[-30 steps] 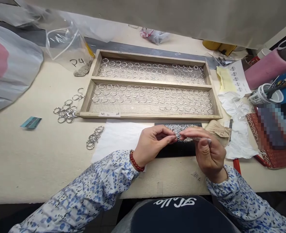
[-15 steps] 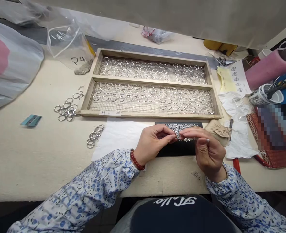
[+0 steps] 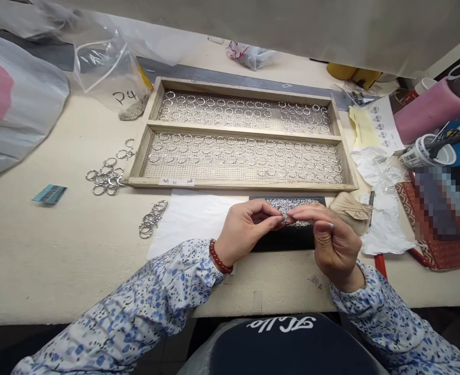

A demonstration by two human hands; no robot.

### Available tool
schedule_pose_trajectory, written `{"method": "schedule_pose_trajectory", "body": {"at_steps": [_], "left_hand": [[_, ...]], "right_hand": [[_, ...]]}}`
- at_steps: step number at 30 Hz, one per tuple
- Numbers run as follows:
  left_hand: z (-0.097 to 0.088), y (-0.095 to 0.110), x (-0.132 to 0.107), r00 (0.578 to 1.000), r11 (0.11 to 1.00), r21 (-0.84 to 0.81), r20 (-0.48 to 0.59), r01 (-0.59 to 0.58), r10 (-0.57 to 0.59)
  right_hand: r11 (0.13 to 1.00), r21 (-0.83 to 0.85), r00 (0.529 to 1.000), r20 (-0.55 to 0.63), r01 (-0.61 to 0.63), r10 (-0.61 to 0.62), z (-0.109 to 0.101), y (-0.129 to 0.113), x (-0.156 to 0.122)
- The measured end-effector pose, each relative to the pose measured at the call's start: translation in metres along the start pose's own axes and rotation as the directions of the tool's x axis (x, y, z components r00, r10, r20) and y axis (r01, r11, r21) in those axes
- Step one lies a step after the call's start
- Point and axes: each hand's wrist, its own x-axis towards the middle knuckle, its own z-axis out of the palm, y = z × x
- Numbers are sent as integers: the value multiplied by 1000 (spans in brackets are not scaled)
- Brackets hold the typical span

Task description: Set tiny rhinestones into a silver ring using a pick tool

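Observation:
My left hand (image 3: pixel 247 226), with a red bead bracelet at the wrist, is closed in a pinch of thumb and forefinger. At its tips is a small glittering silvery ring (image 3: pixel 285 216), mostly covered by the fingers. From the other side my right hand (image 3: pixel 333 239) meets it with its fingertips close together; the thumb stands apart below. Whatever those right fingertips grip is too small to make out. Beneath both hands lies a black pad (image 3: pixel 280 242) with many tiny silvery beads or stones (image 3: pixel 308 202) heaped on its far half.
A wooden mesh-bottomed tray (image 3: pixel 233 185) with rows of rings stands behind the hands. Loose rings (image 3: pixel 107 177) and a ring stack (image 3: pixel 153 219) lie left, beside white paper (image 3: pixel 191 224). A beige pouch (image 3: pixel 349 211), crumpled tissue (image 3: pixel 388 229) and a white cup (image 3: pixel 425 151) are right.
Both hands hold nearly the same pose over the pad. The right fingers have shifted very slightly left, against the piece in the left pinch.

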Motion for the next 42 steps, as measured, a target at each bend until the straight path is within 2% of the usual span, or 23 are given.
{"method": "schedule_pose_trajectory", "body": {"at_steps": [5,16,42], "left_hand": [[0,-1,0,1000,1000,1,-9,17,-17],[0,-1,0,1000,1000,-21,-10,9,-9],[0,0,-1,1000,1000,-17,5,-7,8]], "right_hand": [[999,35,997,-76,36,-34,1,0,-1],[999,25,999,-25,28,-27,-1,0,2],[1000,16,999,-30,14,-13,-1,-1,1]]}}
